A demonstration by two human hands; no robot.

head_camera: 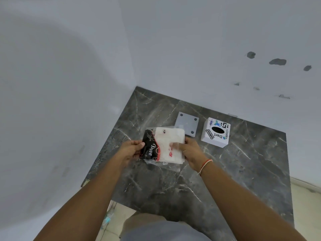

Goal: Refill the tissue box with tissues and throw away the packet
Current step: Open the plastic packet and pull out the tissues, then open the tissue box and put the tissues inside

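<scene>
While your left hand (132, 150) and right hand (192, 152) pinched the tissue packet (164, 145) above the bench (243, 171), fingers closed on its ends, the tissue box (216, 132) near the far edge stood unfilled, its base plate (187, 125) off beside it.

A plain indoor corner, most likely in a home or small office, though the pictures do not settle which. Two bare pale walls (191, 49) meet above a dark grey marble-patterned counter (225, 171). The right wall has chipped patches of paint (277, 61). Light floor tiles (305, 206) show beyond the counter's edge. A white tissue box (215, 132) printed with "Dart" and "code" stickers sits on the counter.
</scene>
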